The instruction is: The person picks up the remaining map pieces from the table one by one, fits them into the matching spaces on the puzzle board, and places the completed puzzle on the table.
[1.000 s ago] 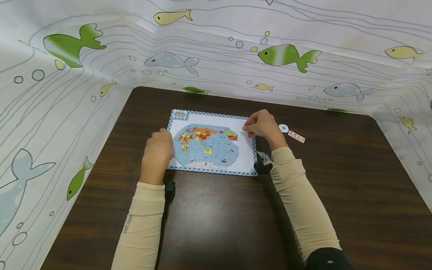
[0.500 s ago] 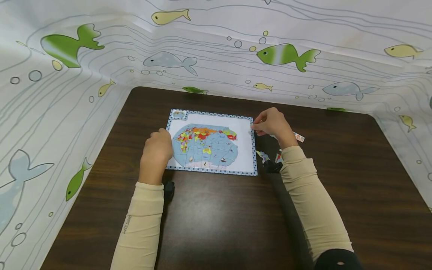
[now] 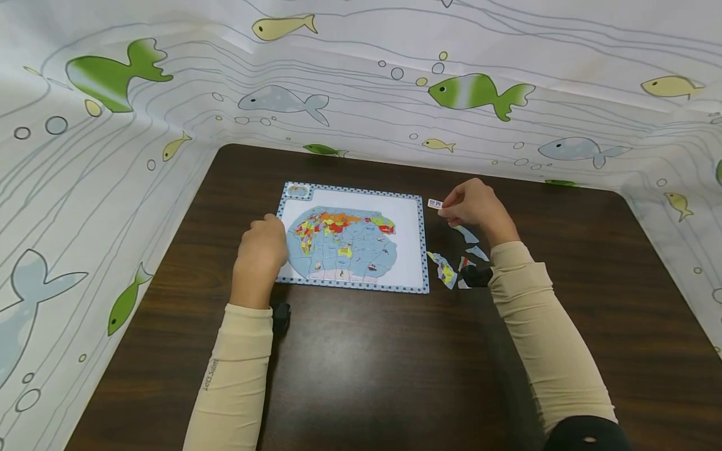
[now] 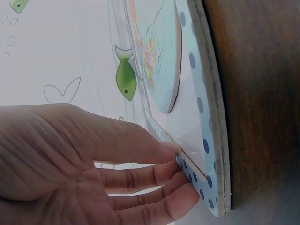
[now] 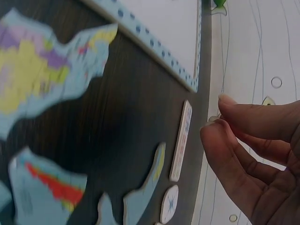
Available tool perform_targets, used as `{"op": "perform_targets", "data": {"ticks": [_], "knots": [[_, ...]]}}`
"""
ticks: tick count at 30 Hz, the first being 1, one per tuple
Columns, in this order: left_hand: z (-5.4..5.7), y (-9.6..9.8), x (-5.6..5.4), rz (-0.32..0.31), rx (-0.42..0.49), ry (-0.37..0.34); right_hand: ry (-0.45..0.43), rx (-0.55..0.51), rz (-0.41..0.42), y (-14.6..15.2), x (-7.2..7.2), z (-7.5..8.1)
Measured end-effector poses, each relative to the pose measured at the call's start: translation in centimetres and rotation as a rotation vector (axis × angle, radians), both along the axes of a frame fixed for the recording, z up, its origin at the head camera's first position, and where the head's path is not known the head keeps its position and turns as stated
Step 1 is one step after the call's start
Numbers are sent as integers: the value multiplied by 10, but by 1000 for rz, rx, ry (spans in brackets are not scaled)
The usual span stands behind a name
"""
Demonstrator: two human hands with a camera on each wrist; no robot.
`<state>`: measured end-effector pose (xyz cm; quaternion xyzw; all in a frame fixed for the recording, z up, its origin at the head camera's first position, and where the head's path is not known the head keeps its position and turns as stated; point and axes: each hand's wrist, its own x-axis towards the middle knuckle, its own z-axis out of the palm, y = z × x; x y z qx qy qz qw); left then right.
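A white rectangular puzzle board with a blue, dark-dotted border lies flat on the dark brown wood-grain table, carrying a partly assembled, light-blue rounded world map with multicoloured continents. A small map picture sits in the board's upper left corner. The left hand pinches the board's left edge, its thumb on the border and its fingers curled against the outer side. The right hand is over the table beyond the board's right edge, its fingers bent, with thumb and index fingertip slightly apart and no piece visible between them. Near those fingertips lies a narrow white label piece with printed characters; just beside it is a small white piece with a blue star. Loose map pieces lie to the right of the board: a curved light-blue piece, a large yellow-and-purple piece and a light-blue piece with a red patch. Beige sleeves cover both forearms, and a white fish-patterned sheet stands behind the table.
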<state>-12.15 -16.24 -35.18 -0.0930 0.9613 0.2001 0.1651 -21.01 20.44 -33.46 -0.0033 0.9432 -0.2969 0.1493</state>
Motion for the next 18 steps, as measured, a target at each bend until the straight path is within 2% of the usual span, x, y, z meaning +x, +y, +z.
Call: {"op": "perform_targets", "data": {"ticks": [9, 18], "knots": [[0, -1, 0, -1, 3, 0, -53, 129, 22, 19, 0, -4], [0, -2, 0, -3, 3, 3, -50, 185, 49, 37, 5, -9]]}}
